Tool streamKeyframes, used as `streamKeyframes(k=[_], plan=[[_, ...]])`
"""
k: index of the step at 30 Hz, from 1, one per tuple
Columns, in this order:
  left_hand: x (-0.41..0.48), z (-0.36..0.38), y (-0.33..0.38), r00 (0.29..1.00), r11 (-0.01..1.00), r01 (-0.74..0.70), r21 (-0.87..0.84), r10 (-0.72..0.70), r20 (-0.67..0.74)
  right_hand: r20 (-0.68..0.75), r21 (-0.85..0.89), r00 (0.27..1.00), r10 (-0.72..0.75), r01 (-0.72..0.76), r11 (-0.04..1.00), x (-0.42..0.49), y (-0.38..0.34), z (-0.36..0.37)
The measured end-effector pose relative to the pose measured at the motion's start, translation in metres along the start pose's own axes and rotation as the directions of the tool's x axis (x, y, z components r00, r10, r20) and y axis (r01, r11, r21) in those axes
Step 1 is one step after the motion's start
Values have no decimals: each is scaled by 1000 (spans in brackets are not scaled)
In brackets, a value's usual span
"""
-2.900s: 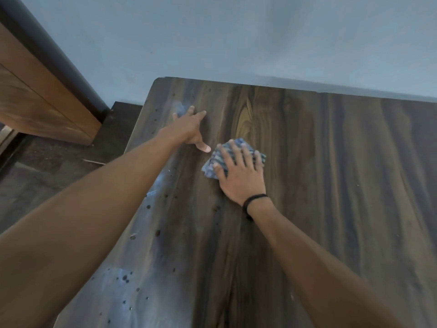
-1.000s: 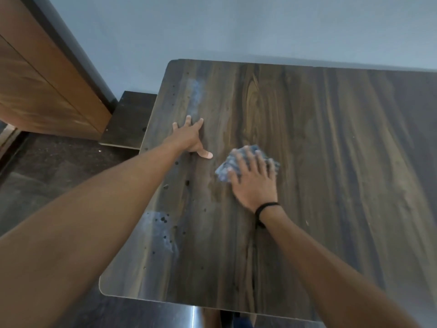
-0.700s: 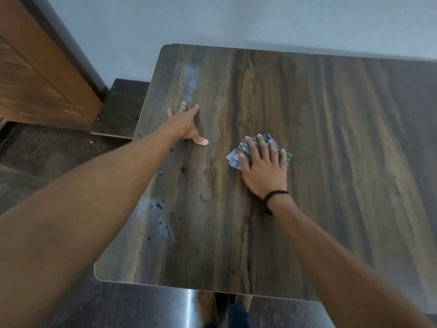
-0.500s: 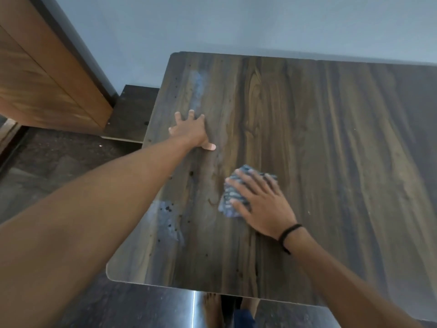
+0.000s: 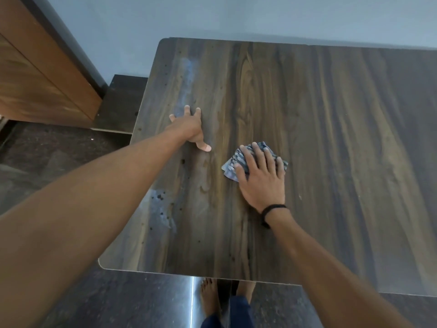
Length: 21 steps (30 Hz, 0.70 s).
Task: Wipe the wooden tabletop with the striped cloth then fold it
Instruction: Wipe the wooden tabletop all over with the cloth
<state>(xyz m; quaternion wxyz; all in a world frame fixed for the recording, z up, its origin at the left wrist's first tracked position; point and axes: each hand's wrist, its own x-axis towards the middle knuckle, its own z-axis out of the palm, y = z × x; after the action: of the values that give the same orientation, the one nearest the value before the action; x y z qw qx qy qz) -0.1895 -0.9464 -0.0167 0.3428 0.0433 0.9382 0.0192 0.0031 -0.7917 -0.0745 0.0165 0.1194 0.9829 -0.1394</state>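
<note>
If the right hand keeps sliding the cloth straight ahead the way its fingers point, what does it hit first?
Nothing, as far as I can see. Ahead of the right hand and striped cloth lies bare tabletop up to the far edge, then the wall.

One wooden tabletop, one striped cloth — two hands, left hand and right hand, one black wristband.

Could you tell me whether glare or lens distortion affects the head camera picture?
Head view: pale sheen along the tabletop left side near the left hand; wide-angle stretch enlarges the near forearms; right hand and striped cloth reasonably sharp.
</note>
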Motion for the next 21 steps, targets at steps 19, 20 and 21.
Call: streamKeyframes(k=[19,20,21], plan=[[-18,30,-32,977,987,-156,-30,150,-150,79,-48,962,-261,266,963,-77,15,1],[-25,36,-37,978,987,-159,-24,154,-144,49,-30,991,-127,129,991,-69,18,0],[-29,39,-41,978,987,-157,-23,152,-141,28,-10,999,-19,20,1000,-65,12,1]])
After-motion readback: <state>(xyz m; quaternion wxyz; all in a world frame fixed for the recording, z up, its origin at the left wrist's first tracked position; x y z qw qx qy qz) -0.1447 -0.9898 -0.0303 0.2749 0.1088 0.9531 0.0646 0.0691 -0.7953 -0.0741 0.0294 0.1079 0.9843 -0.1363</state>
